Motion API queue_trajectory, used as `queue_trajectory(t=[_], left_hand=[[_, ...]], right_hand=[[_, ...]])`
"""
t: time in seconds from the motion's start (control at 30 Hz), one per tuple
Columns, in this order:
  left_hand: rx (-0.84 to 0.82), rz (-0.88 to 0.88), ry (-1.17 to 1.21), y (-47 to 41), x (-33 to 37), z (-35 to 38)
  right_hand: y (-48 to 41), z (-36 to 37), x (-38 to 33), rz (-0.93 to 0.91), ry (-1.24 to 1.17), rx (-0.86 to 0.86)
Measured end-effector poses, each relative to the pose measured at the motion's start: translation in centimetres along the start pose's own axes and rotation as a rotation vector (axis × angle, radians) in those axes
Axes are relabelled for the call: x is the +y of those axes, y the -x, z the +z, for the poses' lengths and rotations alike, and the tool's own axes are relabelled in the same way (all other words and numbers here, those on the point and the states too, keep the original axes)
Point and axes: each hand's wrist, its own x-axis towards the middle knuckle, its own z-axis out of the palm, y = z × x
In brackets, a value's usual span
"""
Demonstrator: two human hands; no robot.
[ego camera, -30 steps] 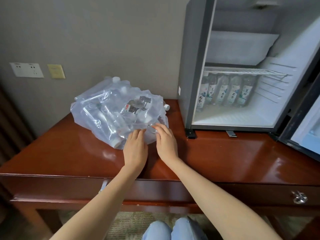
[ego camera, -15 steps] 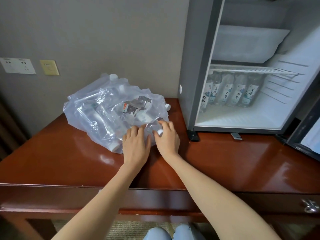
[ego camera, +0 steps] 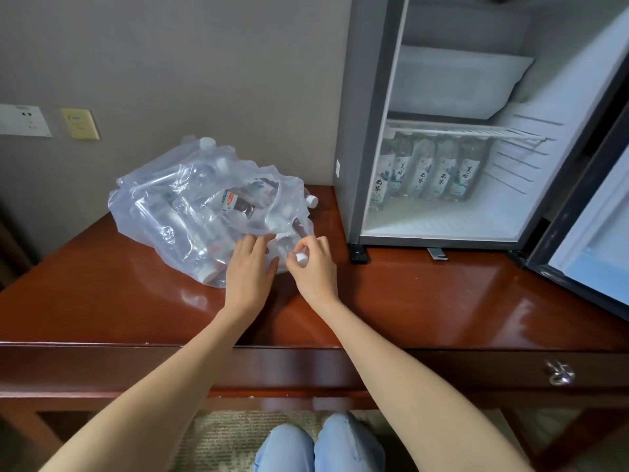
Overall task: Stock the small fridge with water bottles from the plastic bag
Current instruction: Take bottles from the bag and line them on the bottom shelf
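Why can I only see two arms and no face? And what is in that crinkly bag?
The camera sits on the person's head and looks down, so you see what they see: their own arms, and their knees at the bottom. There is no machine here, just bare hands.

The brown wooden desk holds a clear plastic bag full of water bottles. Next to it stands a small fridge with its door open. A row of bottles already stands inside, under a wire shelf.

The left hand rests flat on the bag. The right hand has its grip around the white cap of a bottle at the bag's opening.
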Motion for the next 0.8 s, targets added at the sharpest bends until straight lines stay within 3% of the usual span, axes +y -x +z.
queue_trajectory(t=[0.2, 0.33, 0.43, 0.53, 0.8], left_hand=[[-0.073, 0.388, 0.065, 0.4, 1.0, 0.6], [-0.187, 0.346, 0.067, 0.1, 0.7, 1.1], [-0.165, 0.321, 0.024, -0.5, 0.9, 1.5], [-0.128, 0.403, -0.063, -0.9, 2.6, 2.9], [-0.022, 0.431, -0.027, -0.9, 6.4, 5.4]], right_hand=[[0.6, -1.8, 0.7, 0.185, -0.220, -0.089], [0.9, -4.1, 1.8, 0.288, -0.447, -0.067], [0.9, -6.8, 3.3, 0.394, -0.547, -0.051], [0.7, -9.2, 4.8, 0.439, -0.560, -0.065], [0.2, -12.0, 7.1, 0.503, -0.738, 0.095]])
